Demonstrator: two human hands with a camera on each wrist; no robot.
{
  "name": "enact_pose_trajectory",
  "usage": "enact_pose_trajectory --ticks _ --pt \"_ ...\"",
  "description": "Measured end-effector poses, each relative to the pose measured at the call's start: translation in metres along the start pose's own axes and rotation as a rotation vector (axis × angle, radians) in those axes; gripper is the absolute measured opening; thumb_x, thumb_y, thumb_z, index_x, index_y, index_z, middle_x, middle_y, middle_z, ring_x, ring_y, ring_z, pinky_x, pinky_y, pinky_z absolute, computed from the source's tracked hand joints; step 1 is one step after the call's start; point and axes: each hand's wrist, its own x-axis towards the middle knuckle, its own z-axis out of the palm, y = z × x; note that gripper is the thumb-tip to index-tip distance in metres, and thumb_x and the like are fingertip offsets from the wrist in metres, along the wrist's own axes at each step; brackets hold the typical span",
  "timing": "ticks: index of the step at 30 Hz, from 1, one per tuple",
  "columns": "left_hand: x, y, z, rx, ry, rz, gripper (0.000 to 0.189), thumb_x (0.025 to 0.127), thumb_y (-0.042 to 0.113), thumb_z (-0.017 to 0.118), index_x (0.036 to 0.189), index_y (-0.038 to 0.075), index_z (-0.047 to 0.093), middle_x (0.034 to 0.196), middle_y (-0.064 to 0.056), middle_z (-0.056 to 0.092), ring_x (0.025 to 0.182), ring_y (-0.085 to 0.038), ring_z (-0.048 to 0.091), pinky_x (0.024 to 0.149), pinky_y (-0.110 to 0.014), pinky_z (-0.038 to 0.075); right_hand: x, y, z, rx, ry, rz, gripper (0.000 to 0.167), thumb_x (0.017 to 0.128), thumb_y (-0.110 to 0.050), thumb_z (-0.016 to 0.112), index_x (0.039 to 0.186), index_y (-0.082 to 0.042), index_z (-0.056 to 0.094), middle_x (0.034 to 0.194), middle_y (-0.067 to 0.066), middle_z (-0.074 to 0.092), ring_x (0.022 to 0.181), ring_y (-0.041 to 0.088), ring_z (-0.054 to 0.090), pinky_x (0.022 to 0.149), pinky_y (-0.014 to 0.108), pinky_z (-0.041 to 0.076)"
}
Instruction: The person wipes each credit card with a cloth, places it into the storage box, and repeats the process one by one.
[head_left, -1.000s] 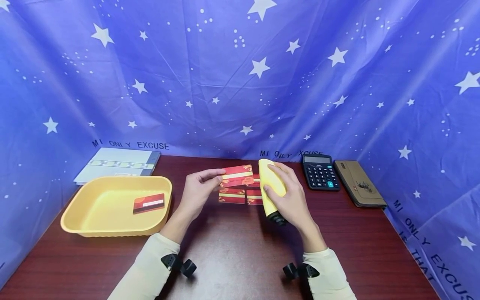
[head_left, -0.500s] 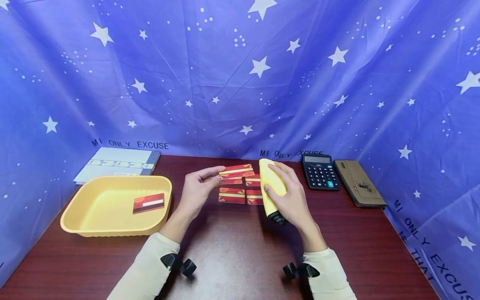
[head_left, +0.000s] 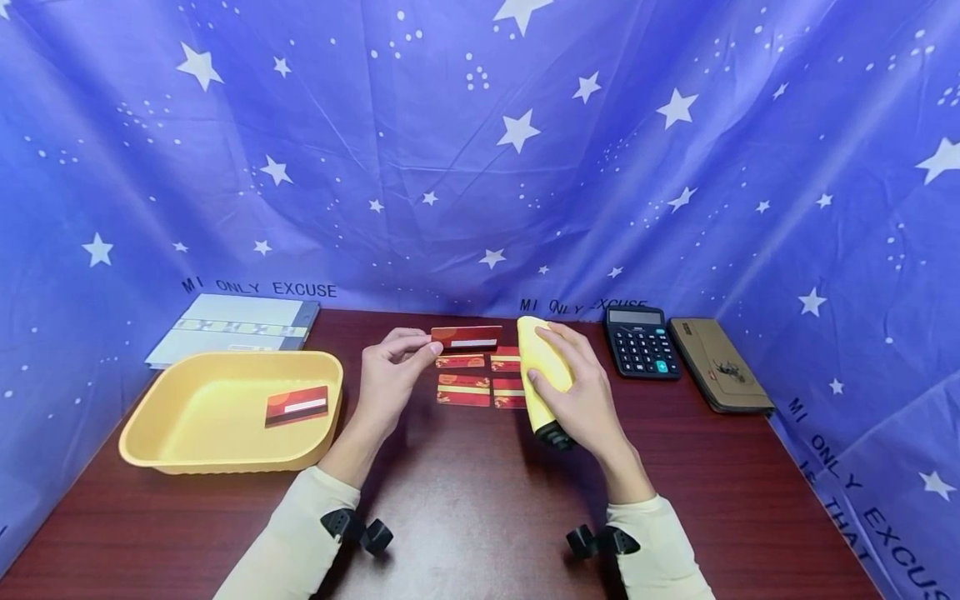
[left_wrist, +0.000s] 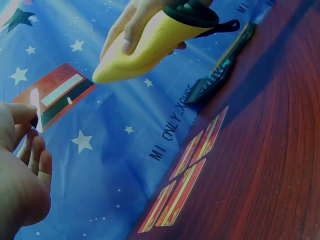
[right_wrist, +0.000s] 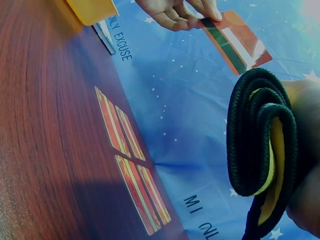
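In the head view my left hand (head_left: 392, 377) pinches a red bank card (head_left: 467, 337) by its left edge, between thumb and fingers. The face with the dark stripe and white strip shows; in the left wrist view the card (left_wrist: 57, 95) is up off the table. A folded yellow cloth (head_left: 542, 375) with black edging is in the grip of my right hand (head_left: 581, 387), just right of the card. Its rolled black edge (right_wrist: 260, 135) shows in the right wrist view. Several red cards (head_left: 463, 391) lie in two rows on the table below, partly hidden by the cloth.
A yellow basin (head_left: 225, 454) at the left contains another red card (head_left: 297, 407), stripe side up. Behind it lies a white notebook (head_left: 240, 321). A black calculator (head_left: 641, 343) and a brown wallet (head_left: 720, 365) lie at the right, near the starry curtain (head_left: 450, 150).
The card in my left hand has turned over, from its red and gold face to its striped back. My right hand and the cloth have stayed in place.
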Motion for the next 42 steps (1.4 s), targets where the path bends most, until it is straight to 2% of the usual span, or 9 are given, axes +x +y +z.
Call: enact_pose_trajectory --ticks 3,7,9,11,15,23,32,37,42 --pt "-0.001 0.002 0.001 -0.006 0.005 -0.029 0.018 0.086 0.003 0.081 0.102 -0.005 0.079 0.095 0.004 0.075 0.092 -0.006 0.068 0.081 -0.016 0.061 0.001 -0.001 -0.001 -0.006 -0.008 -0.001 0.060 0.085 -0.012 0.081 0.142 -0.021 0.063 0.150 0.004 0.056 0.134 0.024 0.055 0.100 0.028 0.048" --pt "-0.001 0.003 0.003 -0.022 -0.008 -0.082 0.021 0.088 0.005 0.079 0.107 -0.004 0.077 0.086 0.006 0.078 0.078 -0.004 0.071 0.078 -0.019 0.063 0.002 -0.002 -0.002 -0.010 -0.017 0.004 0.061 0.086 -0.012 0.081 0.142 -0.023 0.063 0.150 0.003 0.055 0.133 0.024 0.055 0.100 0.033 0.049" --pt "-0.001 0.003 0.004 -0.062 -0.031 -0.093 0.025 0.089 0.003 0.078 0.112 -0.007 0.074 0.084 0.006 0.077 0.077 -0.007 0.074 0.081 -0.027 0.067 0.002 -0.002 -0.002 -0.012 -0.019 0.006 0.061 0.086 -0.013 0.081 0.143 -0.023 0.063 0.150 0.003 0.055 0.134 0.024 0.055 0.101 0.035 0.049" --pt "-0.002 0.003 0.005 -0.102 -0.063 -0.085 0.032 0.089 -0.001 0.076 0.120 -0.006 0.071 0.084 0.006 0.077 0.079 -0.013 0.077 0.085 -0.036 0.068 0.001 -0.003 -0.001 -0.009 -0.020 0.009 0.061 0.086 -0.013 0.081 0.143 -0.024 0.062 0.150 0.002 0.055 0.134 0.023 0.055 0.101 0.035 0.049" --pt "-0.002 0.005 0.004 -0.113 -0.112 -0.039 0.048 0.088 -0.007 0.075 0.133 0.003 0.066 0.084 0.004 0.076 0.080 -0.015 0.078 0.083 -0.039 0.068 0.001 -0.005 0.000 0.006 -0.013 0.012 0.060 0.086 -0.014 0.081 0.143 -0.023 0.062 0.150 0.002 0.055 0.135 0.023 0.054 0.103 0.035 0.049" --pt "-0.002 0.001 0.001 -0.097 -0.126 -0.038 0.044 0.090 -0.007 0.073 0.132 0.003 0.067 0.086 0.003 0.075 0.080 -0.013 0.077 0.085 -0.046 0.066 0.001 -0.006 -0.005 0.011 0.007 0.016 0.060 0.086 -0.013 0.081 0.143 -0.023 0.063 0.151 0.003 0.055 0.137 0.023 0.053 0.100 0.032 0.049" --pt "-0.001 -0.002 0.005 0.007 -0.136 -0.044 0.044 0.089 -0.004 0.075 0.131 0.006 0.069 0.100 -0.025 0.076 0.081 -0.011 0.077 0.082 -0.043 0.067 0.000 -0.008 -0.005 0.028 0.005 -0.017 0.060 0.086 -0.013 0.081 0.143 -0.023 0.063 0.152 0.003 0.054 0.136 0.024 0.054 0.100 0.026 0.048" --pt "-0.004 -0.002 0.007 0.024 -0.153 -0.050 0.043 0.090 -0.002 0.074 0.132 0.005 0.068 0.104 -0.027 0.075 0.080 -0.013 0.078 0.082 -0.047 0.067 0.000 -0.009 -0.002 0.013 0.003 -0.033 0.060 0.087 -0.014 0.081 0.143 -0.024 0.063 0.151 0.003 0.055 0.134 0.024 0.055 0.099 0.032 0.050" --pt "-0.006 -0.004 0.009 0.030 -0.154 -0.065 0.042 0.090 -0.002 0.074 0.131 0.007 0.068 0.104 -0.027 0.076 0.082 -0.013 0.078 0.082 -0.040 0.068 -0.002 -0.011 0.000 0.007 -0.010 -0.033 0.060 0.086 -0.014 0.081 0.142 -0.025 0.063 0.151 0.001 0.054 0.133 0.023 0.056 0.099 0.039 0.051"
